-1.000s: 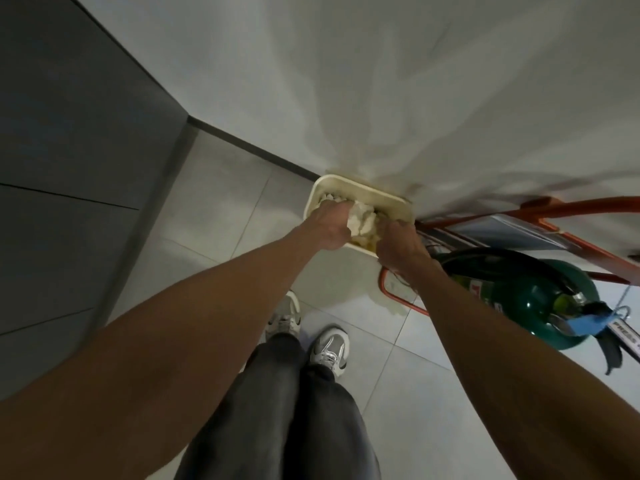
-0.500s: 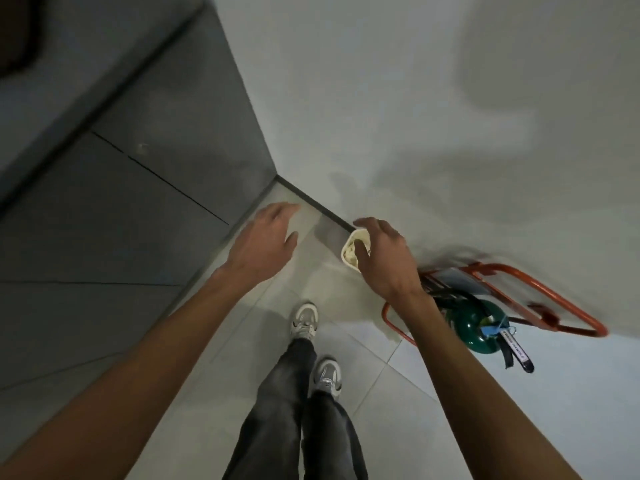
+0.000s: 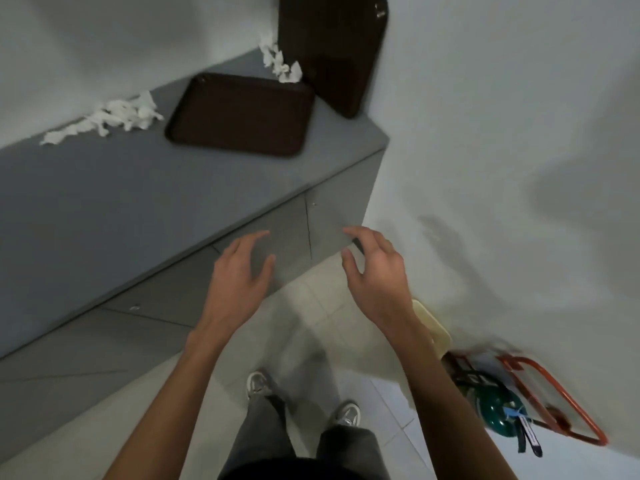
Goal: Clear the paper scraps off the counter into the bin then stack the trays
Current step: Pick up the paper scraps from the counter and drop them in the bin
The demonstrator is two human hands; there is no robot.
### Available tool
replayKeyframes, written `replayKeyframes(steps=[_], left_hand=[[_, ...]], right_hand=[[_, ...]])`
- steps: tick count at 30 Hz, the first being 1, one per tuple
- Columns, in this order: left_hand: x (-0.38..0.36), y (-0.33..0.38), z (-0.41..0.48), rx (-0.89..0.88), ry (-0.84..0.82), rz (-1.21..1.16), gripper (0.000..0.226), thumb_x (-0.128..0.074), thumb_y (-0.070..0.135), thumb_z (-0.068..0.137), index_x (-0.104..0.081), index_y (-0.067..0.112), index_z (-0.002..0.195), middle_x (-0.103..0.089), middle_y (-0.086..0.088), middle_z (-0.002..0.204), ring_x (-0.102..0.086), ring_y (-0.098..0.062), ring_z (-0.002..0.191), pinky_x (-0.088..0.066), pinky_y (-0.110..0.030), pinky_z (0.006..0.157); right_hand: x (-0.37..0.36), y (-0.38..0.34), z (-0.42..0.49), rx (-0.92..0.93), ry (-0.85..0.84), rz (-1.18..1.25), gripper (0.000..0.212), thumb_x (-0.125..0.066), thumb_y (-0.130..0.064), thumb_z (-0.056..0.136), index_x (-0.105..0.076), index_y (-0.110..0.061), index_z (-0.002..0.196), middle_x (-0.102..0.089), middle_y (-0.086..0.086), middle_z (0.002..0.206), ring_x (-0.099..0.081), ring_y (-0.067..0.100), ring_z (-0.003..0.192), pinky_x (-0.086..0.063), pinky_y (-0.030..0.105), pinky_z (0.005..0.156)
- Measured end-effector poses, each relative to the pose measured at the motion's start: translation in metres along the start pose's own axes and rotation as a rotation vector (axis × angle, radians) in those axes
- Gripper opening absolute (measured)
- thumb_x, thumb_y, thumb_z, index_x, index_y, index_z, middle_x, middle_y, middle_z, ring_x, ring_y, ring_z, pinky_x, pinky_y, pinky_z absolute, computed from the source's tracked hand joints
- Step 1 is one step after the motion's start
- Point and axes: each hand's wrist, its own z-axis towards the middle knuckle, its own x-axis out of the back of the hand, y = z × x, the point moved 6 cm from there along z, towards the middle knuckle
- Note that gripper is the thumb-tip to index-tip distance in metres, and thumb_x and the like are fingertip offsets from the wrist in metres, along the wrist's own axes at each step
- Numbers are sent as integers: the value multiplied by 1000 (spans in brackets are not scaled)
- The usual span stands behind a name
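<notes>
On the grey counter (image 3: 138,202) a dark brown tray (image 3: 239,114) lies flat. A second brown tray (image 3: 332,46) leans upright against the wall at the counter's far right end. White paper scraps (image 3: 114,117) lie along the back wall to the left of the flat tray, and more scraps (image 3: 280,64) sit between the two trays. My left hand (image 3: 239,275) and my right hand (image 3: 377,268) hover empty in front of the counter's edge, fingers relaxed and spread. The cream bin (image 3: 433,327) stands on the floor by the wall, partly hidden behind my right forearm.
A green cylinder (image 3: 498,410) in an orange metal frame (image 3: 561,393) stands on the floor by the right wall, just past the bin. Grey cabinet fronts (image 3: 104,341) run below the counter. My legs and shoes are on the tiled floor (image 3: 311,306).
Both hands let go of the scraps over the bin and rose, empty. My view swung up and left from the bin, bringing the counter, trays and scraps into sight.
</notes>
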Motion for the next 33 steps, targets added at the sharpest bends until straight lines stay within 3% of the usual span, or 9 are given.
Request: replayKeyframes(steps=[8, 11, 13, 21, 25, 29, 33], left_hand=[[134, -133, -33, 190, 155, -42, 29, -69, 21, 97, -66, 18, 126, -70, 4, 126, -67, -17, 113, -38, -14, 100], [165, -191, -41, 239, 179, -53, 29, -69, 21, 97, -66, 20, 126, -71, 6, 125, -68, -16, 114, -51, -33, 103], [182, -224, -43, 278, 201, -51, 26, -70, 21, 97, -68, 20, 123, -72, 7, 121, -69, -15, 111, -55, -38, 99], [220, -310, -6, 402, 280, -79, 17, -72, 17, 95, -74, 20, 112, -76, 7, 110, -71, -11, 98, -54, -26, 90], [227, -338, 49, 414, 299, -73, 18, -73, 10, 92, -74, 18, 109, -77, 4, 107, -72, -12, 97, -46, -15, 87], [226, -362, 108, 428, 284, -73, 23, -71, 8, 92, -73, 17, 112, -77, 1, 109, -73, -17, 100, -50, -22, 89], [227, -374, 153, 422, 288, -88, 24, -69, 11, 93, -71, 19, 116, -75, 6, 112, -71, -10, 102, -51, -22, 89]], right_hand=[[-100, -144, 29, 111, -111, 31, 33, -58, -30, 106, -59, -30, 138, -62, -9, 138, -58, 12, 126, -39, 20, 102], [-145, -179, 38, 141, -136, 46, 31, -61, -25, 104, -63, -28, 135, -64, -6, 134, -60, 11, 124, -37, 14, 106], [-175, -195, 46, 132, -176, 51, 29, -62, -24, 103, -64, -26, 132, -65, -6, 134, -60, 11, 123, -35, 11, 105], [-266, -237, 109, 215, -281, 19, 26, -64, -25, 102, -66, -26, 128, -67, -8, 129, -64, 13, 118, -51, 30, 105], [-306, -250, 167, 264, -318, -2, 27, -65, -20, 100, -66, -29, 126, -68, -7, 127, -63, 12, 118, -49, 30, 107], [-350, -261, 238, 281, -347, -14, 29, -66, -17, 97, -64, -28, 123, -70, -1, 123, -64, 20, 116, -49, 32, 104], [-401, -284, 318, 281, -414, -101, 34, -65, -22, 97, -58, -29, 129, -65, 6, 125, -65, 31, 114, -53, 41, 98]])
